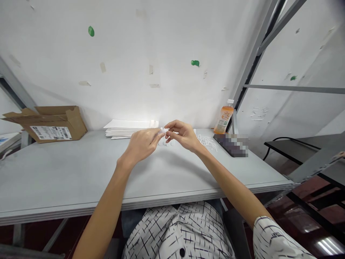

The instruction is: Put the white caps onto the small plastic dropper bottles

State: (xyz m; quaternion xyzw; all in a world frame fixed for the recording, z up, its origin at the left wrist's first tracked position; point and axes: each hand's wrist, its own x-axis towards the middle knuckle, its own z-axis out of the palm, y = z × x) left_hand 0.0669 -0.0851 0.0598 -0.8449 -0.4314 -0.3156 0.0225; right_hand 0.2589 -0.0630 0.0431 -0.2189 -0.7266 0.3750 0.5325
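My left hand [142, 142] is closed around a small white plastic piece [162, 130] above the middle of the table. Against the far end of that piece are the bent fingertips of my right hand [183, 135], thumb and forefinger close together. The piece is too small to name, and my left fingers hide part of it. Below the hands, a few small whitish round pieces [172, 143] lie on the tabletop. Just right of my right hand is a loose heap of thin white strips [208, 142].
A stack of flat white cardboard [121, 127] lies behind my left hand. An open brown box [58, 124] stands at the left. At the right are a bottle of orange drink [224, 118] and a dark, blurred-out flat object [231, 145]. The grey table [67, 172] meets a white wall.
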